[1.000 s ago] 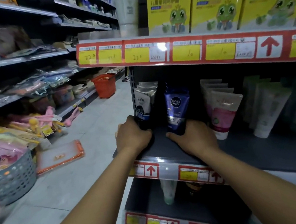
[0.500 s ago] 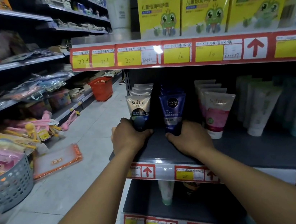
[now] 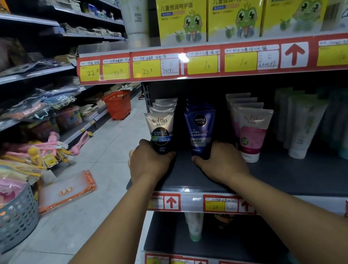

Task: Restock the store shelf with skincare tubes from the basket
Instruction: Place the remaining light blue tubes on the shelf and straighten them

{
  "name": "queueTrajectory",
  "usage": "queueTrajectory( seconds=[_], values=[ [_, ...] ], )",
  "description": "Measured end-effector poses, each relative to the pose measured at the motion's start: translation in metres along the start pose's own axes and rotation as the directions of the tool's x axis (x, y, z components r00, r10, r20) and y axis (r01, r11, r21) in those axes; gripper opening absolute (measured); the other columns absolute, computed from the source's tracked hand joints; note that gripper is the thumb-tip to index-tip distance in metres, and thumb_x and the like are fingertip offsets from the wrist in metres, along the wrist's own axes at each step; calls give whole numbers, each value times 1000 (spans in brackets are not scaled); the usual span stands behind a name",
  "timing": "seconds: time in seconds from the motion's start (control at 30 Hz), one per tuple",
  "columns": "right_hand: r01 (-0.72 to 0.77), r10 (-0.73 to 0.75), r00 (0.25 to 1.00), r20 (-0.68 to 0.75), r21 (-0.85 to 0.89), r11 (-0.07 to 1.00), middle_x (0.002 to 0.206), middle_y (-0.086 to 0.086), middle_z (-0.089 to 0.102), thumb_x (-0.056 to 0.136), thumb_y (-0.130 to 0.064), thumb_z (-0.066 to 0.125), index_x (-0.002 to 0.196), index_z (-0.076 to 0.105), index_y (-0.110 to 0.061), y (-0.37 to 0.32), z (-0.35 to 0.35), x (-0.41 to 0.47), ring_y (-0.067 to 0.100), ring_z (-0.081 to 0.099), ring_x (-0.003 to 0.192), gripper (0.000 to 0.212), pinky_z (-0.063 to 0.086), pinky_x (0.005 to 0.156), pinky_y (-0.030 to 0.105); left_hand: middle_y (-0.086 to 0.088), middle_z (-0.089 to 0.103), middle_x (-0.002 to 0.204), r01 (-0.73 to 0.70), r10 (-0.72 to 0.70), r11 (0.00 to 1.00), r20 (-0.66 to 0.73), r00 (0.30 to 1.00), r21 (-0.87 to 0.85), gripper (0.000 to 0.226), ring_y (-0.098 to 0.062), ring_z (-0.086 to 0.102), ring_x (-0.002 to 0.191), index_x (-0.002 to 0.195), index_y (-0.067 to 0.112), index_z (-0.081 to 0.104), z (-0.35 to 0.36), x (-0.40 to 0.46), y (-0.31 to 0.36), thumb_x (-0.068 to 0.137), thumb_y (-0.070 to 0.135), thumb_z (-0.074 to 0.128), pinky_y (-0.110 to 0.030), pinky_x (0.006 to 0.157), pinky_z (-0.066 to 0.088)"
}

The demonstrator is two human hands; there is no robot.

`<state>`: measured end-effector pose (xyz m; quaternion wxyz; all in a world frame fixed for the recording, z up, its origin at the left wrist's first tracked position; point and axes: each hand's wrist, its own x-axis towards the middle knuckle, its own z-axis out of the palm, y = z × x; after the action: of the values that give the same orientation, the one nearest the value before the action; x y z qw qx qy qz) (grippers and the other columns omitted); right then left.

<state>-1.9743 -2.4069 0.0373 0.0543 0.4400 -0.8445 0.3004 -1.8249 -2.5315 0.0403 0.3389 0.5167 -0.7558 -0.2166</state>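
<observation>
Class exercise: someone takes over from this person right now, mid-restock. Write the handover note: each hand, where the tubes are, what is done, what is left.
Left hand: closed around the base of the front Softto men's tube, upright at the left end of the shelf.
Right hand: gripping the base of the front Nivea Men tube, upright beside it.
Done: both rows stand in file, with a pink Softto row and pale tubes to the right.
Left: release, square both fronts to the shelf edge. An orange basket sits down the aisle; its contents cannot be seen.
</observation>
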Motion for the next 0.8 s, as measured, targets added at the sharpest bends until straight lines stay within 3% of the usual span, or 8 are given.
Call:
queueTrajectory(
  seconds=[0.6,0.8],
  values=[
    [20,-20,999,25,-1,1000,108,2,68,85,-60,67,116,63,-18,-1,-3,-1,23,66,96,52,54,75,31,-3,71,112,6,-6,1000,17,1000,-1,73,-31,60,112,117,19,57,-3,-4,2,63,65,75,-45,87,55],
    [21,-24,997,79,38,999,108,0,69,82,-62,67,116,65,-20,-2,-8,-2,21,66,95,53,55,77,31,-6,64,122,41,-40,998,21,999,-42,93,-30,56,119,134,14,45,-10,-9,11,57,49,85,-43,92,54]
  ],
)
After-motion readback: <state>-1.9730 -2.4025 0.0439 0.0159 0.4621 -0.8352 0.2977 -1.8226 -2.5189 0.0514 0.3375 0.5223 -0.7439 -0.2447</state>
